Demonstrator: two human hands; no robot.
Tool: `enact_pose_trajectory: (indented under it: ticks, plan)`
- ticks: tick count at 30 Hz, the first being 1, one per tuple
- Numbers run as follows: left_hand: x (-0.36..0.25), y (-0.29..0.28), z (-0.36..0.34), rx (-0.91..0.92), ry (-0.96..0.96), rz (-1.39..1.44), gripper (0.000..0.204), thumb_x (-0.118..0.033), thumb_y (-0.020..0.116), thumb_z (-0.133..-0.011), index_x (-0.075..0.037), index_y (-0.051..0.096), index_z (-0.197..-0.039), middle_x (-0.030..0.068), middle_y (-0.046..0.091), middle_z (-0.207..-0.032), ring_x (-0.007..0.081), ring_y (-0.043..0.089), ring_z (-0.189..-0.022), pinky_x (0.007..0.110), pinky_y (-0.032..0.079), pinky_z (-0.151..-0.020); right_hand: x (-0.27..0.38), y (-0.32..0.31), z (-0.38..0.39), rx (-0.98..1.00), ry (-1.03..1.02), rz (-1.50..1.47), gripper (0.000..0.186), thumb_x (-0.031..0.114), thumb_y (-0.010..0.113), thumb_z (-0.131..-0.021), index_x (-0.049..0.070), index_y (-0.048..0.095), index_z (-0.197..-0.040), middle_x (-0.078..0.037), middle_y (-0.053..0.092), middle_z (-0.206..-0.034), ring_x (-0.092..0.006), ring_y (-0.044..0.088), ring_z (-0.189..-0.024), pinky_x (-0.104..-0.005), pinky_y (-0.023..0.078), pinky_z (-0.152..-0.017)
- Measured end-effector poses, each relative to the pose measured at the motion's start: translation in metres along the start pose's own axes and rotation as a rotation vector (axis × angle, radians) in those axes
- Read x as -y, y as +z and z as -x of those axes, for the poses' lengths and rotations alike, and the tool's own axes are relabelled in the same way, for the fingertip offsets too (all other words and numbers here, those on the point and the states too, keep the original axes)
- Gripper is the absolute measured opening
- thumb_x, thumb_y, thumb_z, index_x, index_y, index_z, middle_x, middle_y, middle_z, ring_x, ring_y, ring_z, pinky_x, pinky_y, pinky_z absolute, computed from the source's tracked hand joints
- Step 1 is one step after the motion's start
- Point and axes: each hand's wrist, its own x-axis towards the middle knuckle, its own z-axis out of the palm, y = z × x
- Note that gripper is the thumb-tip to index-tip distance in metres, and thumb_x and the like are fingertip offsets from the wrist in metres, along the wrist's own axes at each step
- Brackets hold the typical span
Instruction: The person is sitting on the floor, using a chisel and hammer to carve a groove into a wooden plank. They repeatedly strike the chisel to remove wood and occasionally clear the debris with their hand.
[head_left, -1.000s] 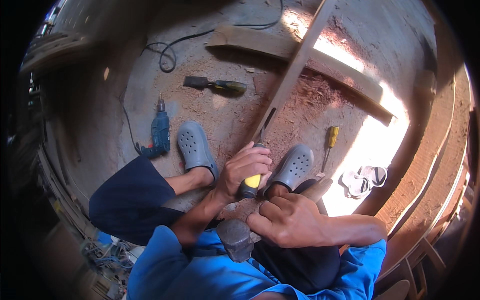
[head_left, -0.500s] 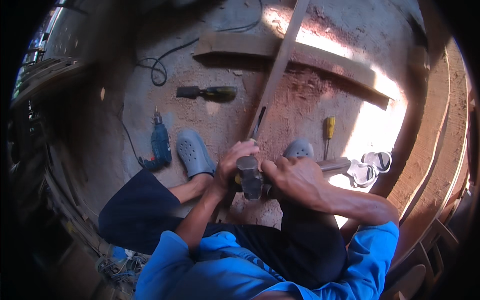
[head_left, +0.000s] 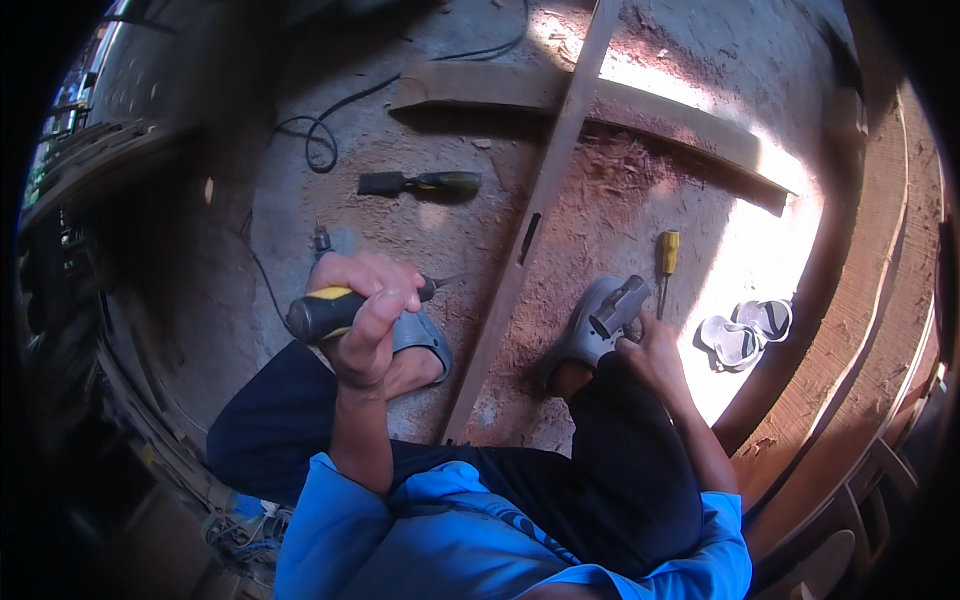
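My left hand (head_left: 365, 295) is closed around the black-and-yellow handle of a chisel (head_left: 325, 314), raised left of the wood strip with its thin blade pointing right. Near my right shoe, my right hand (head_left: 655, 358) grips a hammer close below its metal head (head_left: 620, 306); the handle is mostly hidden. A long narrow wood strip (head_left: 500, 310) runs diagonally between my feet, with a dark slot (head_left: 530, 238) cut in its face. It lies across a thicker beam (head_left: 690, 132) on the floor.
A second, wider chisel (head_left: 420, 185) lies left of the strip. Beside my right hand is a yellow-handled screwdriver (head_left: 669, 255). A drill's chuck (head_left: 321, 240) shows behind my left hand, with a black cord nearby. Sandals (head_left: 745, 335) and large timbers (head_left: 850, 300) are at right.
My hands have parted from over the strip. The left has moved left and up with the chisel, out of the slot; the right has swung right with the hammer, uncovering the strip.
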Motion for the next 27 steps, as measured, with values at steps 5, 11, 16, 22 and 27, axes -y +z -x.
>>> enact_pose_trajectory:
  ticks: [5,11,16,22,27]
  plan:
    - [0.033,0.028,-0.021,0.104,-0.083,-0.027,0.012,-0.009,0.062,-0.086,-0.007,0.051,-0.089,0.0077,0.057,-0.072,0.0186,0.058,-0.069,0.039,0.052,-0.077,-0.013,0.016,0.008,0.121,0.108,-0.024,0.04,0.019,0.069,-0.081,-0.002,0.067,-0.115,-0.034,0.067,-0.087,-0.0485,0.069,-0.088,-0.0528,0.052,-0.083]
    - [0.06,0.046,-0.052,0.132,-0.119,0.037,0.014,-0.006,0.077,-0.083,-0.005,0.063,-0.086,0.0054,0.066,-0.078,0.0132,0.066,-0.069,0.028,0.053,-0.066,-0.012,0.019,-0.003,0.121,0.102,0.013,0.042,0.02,0.068,-0.081,-0.005,0.065,-0.115,-0.035,0.066,-0.085,-0.0495,0.068,-0.088,-0.0532,0.052,-0.083]
    - [0.071,0.057,-0.066,0.223,-0.118,-0.108,0.016,-0.011,0.081,-0.084,-0.006,0.066,-0.085,0.003,0.065,-0.077,0.0109,0.065,-0.068,0.027,0.052,-0.062,-0.014,0.018,-0.011,0.077,0.081,0.032,0.042,0.021,0.068,-0.08,-0.005,0.065,-0.113,-0.035,0.066,-0.084,-0.0495,0.068,-0.088,-0.0533,0.052,-0.083]
    - [0.069,0.058,-0.067,0.386,-0.081,-0.231,0.017,-0.005,0.078,-0.083,-0.006,0.061,-0.085,0.0051,0.065,-0.078,0.0125,0.063,-0.07,0.028,0.051,-0.065,-0.001,0.012,-0.01,0.061,0.07,-0.039,0.038,0.02,0.068,-0.08,-0.005,0.066,-0.108,-0.032,0.066,-0.082,-0.0494,0.067,-0.084,-0.0529,0.051,-0.079]
    - [0.071,0.075,-0.072,0.469,-0.033,-0.268,0.018,-0.008,0.08,-0.083,-0.006,0.063,-0.087,0.0019,0.062,-0.074,0.0108,0.063,-0.067,0.026,0.05,-0.063,0.012,0.007,-0.006,0.108,0.098,-0.034,0.039,0.018,0.068,-0.081,-0.005,0.064,-0.112,-0.032,0.067,-0.089,-0.0482,0.067,-0.089,-0.0513,0.051,-0.082]
